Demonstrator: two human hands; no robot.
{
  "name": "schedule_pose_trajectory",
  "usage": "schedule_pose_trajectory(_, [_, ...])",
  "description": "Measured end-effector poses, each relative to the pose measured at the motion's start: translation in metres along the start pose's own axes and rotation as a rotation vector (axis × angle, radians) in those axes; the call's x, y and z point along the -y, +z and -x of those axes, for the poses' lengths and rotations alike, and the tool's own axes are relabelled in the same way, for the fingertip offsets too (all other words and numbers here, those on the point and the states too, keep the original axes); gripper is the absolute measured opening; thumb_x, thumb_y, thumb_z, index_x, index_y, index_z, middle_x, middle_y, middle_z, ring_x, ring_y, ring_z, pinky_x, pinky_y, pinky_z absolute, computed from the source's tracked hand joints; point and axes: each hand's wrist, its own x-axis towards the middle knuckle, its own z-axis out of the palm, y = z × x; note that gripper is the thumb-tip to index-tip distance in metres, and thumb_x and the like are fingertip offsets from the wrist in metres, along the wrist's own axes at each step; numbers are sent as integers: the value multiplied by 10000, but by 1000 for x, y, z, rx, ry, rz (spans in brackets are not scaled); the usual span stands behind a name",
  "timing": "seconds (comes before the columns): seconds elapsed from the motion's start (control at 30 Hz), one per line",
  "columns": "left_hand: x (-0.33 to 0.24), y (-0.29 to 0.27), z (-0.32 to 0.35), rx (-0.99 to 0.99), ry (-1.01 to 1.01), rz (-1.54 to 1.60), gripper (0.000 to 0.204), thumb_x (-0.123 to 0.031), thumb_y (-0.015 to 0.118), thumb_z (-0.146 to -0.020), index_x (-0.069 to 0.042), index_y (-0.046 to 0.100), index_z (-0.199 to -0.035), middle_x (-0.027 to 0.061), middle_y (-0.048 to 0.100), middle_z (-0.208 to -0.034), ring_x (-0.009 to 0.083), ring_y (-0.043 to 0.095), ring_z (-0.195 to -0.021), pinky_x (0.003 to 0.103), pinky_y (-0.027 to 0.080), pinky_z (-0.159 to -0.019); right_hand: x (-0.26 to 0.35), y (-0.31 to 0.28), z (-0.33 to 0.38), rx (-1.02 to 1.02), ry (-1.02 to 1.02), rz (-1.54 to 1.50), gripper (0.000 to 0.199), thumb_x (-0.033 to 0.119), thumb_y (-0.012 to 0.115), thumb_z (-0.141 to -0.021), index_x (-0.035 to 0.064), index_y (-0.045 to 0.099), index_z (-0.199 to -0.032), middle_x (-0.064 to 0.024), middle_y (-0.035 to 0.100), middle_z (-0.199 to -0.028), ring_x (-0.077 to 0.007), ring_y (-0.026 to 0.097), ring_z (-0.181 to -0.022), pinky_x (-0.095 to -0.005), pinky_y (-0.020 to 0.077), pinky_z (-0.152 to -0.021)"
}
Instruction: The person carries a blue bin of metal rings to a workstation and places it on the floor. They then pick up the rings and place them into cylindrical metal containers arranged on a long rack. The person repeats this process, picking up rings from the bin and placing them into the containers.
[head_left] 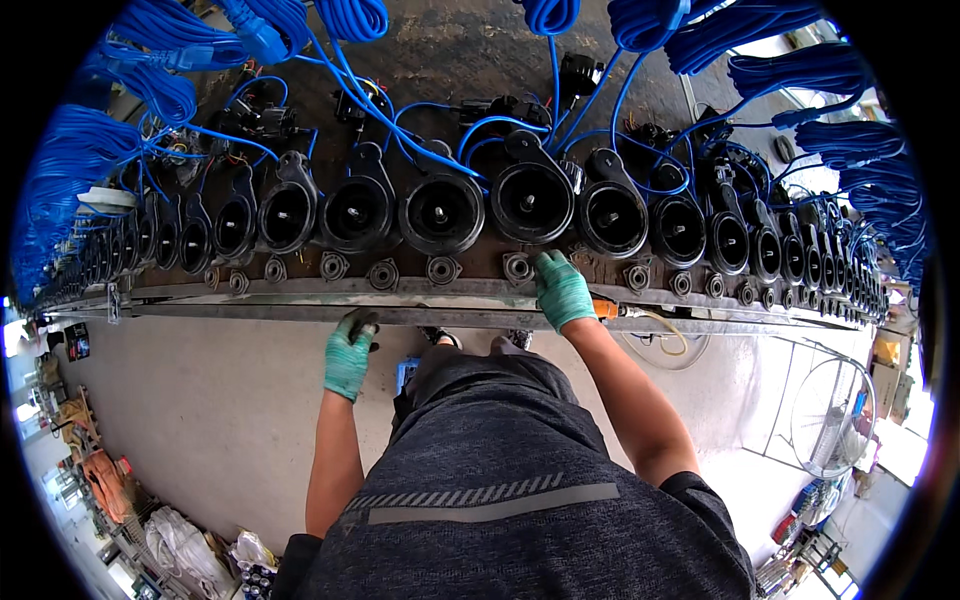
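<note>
My left hand (pixel 349 357), in a green glove with dark fingertips, is just off the front edge of the workbench (pixel 420 317). Its fingers are loosely bent, with a gap to the thumb and nothing visible between them. Over the front strip of the bench, my right hand (pixel 563 291) wears a matching glove. Its fingers are drawn together and bent down beside a small metal flange ring (pixel 518 267); whatever lies under the fingertips is hidden. Beyond the hands stands a row of round black housings, among them a housing (pixel 532 202) with a pin in its centre.
More flange rings (pixel 444 269) line the bench front. Blue cable coils (pixel 350 18) hang above, their leads running to small motors (pixel 500 112). An orange tool (pixel 605 309) with a hose is beside my right wrist. A round fan guard (pixel 833 417) stands at right.
</note>
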Motion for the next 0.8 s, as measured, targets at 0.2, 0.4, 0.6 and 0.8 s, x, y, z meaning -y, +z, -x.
schedule_pose_trajectory(0.2, [-11,30,-3,107,-8,-20,365,-111,617,-989,-33,587,-1344,66,687,-1174,131,653,-1025,293,577,-771,18,23,-9,48,-68,325,416,199,741,-811,52,635,-1185,-185,594,-1207,-379,584,-1089,-471,520,-918])
schedule_pose_trajectory(0.4, [10,29,-6,53,119,-150,394,-190,644,-963,-12,611,-1313,152,684,-1243,253,666,-1110,351,530,-939,27,38,-14,179,-219,481,276,178,680,-788,83,668,-1048,-166,609,-1104,-348,584,-1037,-468,514,-848])
schedule_pose_trajectory(0.6, [-34,44,-3,178,125,-176,431,-214,625,-987,9,580,-1352,152,685,-1242,211,642,-1146,320,510,-969,29,43,-13,168,-269,354,304,156,674,-741,28,667,-1017,-200,629,-1092,-380,592,-1027,-475,507,-893])
schedule_pose_trajectory(0.8, [-94,76,0,484,-182,69,485,-376,602,-1013,-15,572,-1336,97,695,-1189,178,682,-1043,337,592,-770,25,33,-17,156,-178,123,310,135,638,-804,-22,656,-1071,-248,649,-1080,-409,618,-1017,-486,509,-914])
